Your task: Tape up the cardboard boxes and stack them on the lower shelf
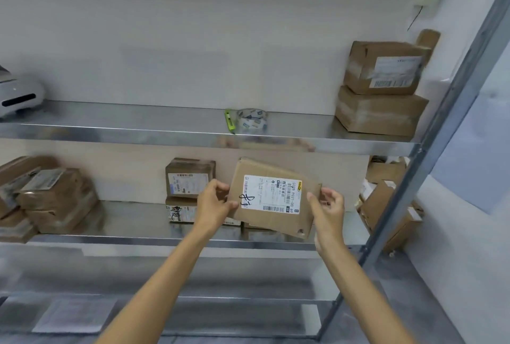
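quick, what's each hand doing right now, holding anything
Left hand: grips the left edge of the labelled cardboard box.
Right hand: grips the same box at its right edge.

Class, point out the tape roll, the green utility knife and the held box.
tape roll [252, 124]: head view, outer wall
green utility knife [229, 121]: head view, middle of body
held cardboard box [271, 194]: head view, white shipping label

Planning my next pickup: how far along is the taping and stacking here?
Done: a two-box stack sits mid lower shelf, more boxes at its left end. In hand: both the left hand and right hand grip a labelled box in front of that shelf. Left: two boxes apparently wait on the upper shelf, where the tape roll lies.
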Tool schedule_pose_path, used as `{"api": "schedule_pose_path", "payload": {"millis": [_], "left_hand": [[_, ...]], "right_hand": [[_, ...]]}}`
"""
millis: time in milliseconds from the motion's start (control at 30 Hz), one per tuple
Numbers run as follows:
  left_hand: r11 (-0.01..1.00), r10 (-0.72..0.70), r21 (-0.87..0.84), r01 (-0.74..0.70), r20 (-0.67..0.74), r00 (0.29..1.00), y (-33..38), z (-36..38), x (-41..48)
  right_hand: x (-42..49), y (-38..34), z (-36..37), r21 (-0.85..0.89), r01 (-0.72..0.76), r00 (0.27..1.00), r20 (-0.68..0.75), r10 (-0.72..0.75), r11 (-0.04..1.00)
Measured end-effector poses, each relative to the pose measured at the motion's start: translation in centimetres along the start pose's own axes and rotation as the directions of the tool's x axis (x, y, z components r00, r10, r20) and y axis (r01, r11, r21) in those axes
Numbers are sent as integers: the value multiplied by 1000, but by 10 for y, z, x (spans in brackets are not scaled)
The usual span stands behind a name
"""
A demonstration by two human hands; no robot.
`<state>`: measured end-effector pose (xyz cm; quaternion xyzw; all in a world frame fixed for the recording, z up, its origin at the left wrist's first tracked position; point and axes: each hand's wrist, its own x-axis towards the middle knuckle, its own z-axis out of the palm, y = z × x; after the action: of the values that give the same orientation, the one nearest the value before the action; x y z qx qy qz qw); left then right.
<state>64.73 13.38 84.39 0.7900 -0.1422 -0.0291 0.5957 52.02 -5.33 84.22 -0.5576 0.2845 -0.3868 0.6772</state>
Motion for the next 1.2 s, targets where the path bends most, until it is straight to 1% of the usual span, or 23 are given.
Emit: {"api": "schedule_pose_path", "payload": {"millis": [67, 100, 133, 233, 300, 367, 433, 500, 600, 700, 800, 1000, 1067, 1200], "left_hand": [[1000, -15, -19, 15, -9, 1000, -7, 10, 22], [999, -16, -28, 16, -2, 1000, -10, 14, 32], [1000, -7, -18, 7, 8, 1000, -14, 17, 42], [994, 66, 91, -69, 30, 997, -31, 23, 71], [993, 53, 105, -58, 48, 997, -41, 24, 86], [992, 37, 122, -44, 58, 998, -50, 22, 101], [984, 52, 168, -60, 48, 997, -58, 18, 112], [987, 36, 157, -42, 43, 998, -66, 14, 118], [993, -25, 116, 20, 49, 999, -77, 12, 125], [993, 5, 118, -11, 51, 999, -85, 12, 126], [991, 27, 133, -31, 35, 999, -87, 14, 125], [999, -31, 41, 32, -22, 999, -87, 14, 129], [998, -54, 18, 54, 1, 999, -87, 15, 128], [998, -64, 7, 63, 35, 997, -87, 14, 125]], "right_hand": [[22, 5, 14, 50, -31, 999, -43, 33, 998], [32, 7, 21, 48, -36, 998, -47, 38, 998], [42, 11, 28, 28, -33, 999, -41, 35, 999], [72, 25, 50, -77, 8, 1000, -9, -9, 997], [86, 36, 63, -169, 14, 1000, -16, -17, 986], [97, 46, 74, -239, 16, 998, -56, -30, 971], [105, 55, 85, -257, 19, 996, -76, -40, 966], [112, 65, 95, -264, 25, 996, -77, -47, 964], [118, 81, 107, -308, 62, 995, -52, -82, 949], [122, 90, 113, -269, 115, 992, -17, -124, 956], [124, 93, 116, -273, 155, 986, -12, -164, 949], [124, 96, 116, -302, 230, 971, 3, -240, 925], [124, 98, 117, -315, 201, 977, -1, -212, 927], [124, 106, 114, -312, 77, 997, 11, -77, 947]]}}
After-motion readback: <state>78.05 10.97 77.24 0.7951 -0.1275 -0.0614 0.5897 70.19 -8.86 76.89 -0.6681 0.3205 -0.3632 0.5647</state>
